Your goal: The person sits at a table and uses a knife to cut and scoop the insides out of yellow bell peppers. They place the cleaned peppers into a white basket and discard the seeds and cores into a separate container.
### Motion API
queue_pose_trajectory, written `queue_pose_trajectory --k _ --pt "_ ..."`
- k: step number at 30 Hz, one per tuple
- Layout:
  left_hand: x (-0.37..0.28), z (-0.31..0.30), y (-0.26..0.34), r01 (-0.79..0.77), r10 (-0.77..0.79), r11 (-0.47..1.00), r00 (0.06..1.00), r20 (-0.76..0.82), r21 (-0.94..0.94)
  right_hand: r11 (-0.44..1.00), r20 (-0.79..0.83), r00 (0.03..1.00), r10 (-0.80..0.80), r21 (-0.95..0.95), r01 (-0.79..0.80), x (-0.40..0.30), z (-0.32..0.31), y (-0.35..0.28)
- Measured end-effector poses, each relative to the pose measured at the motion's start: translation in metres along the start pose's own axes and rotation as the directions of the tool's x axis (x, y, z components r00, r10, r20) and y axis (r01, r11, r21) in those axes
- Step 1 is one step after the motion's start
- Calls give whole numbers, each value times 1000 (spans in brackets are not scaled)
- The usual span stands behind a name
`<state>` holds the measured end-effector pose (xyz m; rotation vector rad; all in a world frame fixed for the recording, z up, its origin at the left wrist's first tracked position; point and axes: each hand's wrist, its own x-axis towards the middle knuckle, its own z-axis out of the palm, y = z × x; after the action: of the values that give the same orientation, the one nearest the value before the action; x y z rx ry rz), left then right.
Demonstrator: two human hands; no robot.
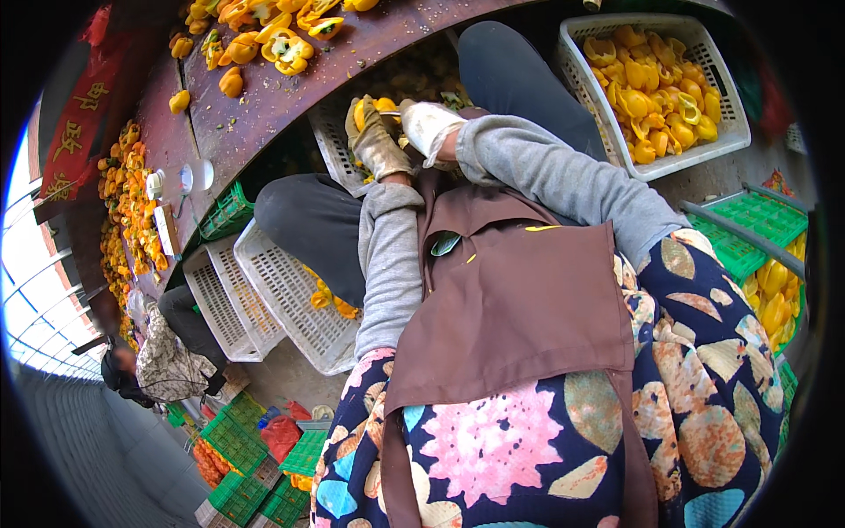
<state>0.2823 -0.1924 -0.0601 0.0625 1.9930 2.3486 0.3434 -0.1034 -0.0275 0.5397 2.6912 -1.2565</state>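
My left hand (379,138), in a soiled light glove, holds a yellow bell pepper (360,113) over a white plastic crate between my knees. Close beside it, my right hand (428,129) wears a white glove and is closed on a thin tool (391,113), perhaps a knife, that reaches to the pepper; its handle is hidden in the glove. Beneath both hands, the white crate (333,148) holds dim scraps and pepper pieces. Halved yellow peppers (288,53) lie on the dark red table in front of me.
The table (284,99) curves across the front, with a pepper pile (135,198) at the left. A white crate of cut peppers (634,168) stands at the right. White crates (290,310) and a co-worker (175,360) are at the left. A green crate (752,221) sits right of me.
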Motion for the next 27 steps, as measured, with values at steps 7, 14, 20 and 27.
queue_pose_trajectory --k 7,14,20,27 --pt "10 -12 3 234 -238 949 971 7 -210 818 223 904 -365 -388 425 29 21 13" --pt "14 -19 -7 257 -254 961 966 46 -96 807 588 809 3 476 -349 24 5 36" --pt "18 -16 -14 348 -342 924 937 67 -160 501 742 670 -35 593 -630 16 -1 53" --pt "14 -35 -8 544 -462 654 837 292 -525 668 692 690 -213 619 -414 -16 -15 17"
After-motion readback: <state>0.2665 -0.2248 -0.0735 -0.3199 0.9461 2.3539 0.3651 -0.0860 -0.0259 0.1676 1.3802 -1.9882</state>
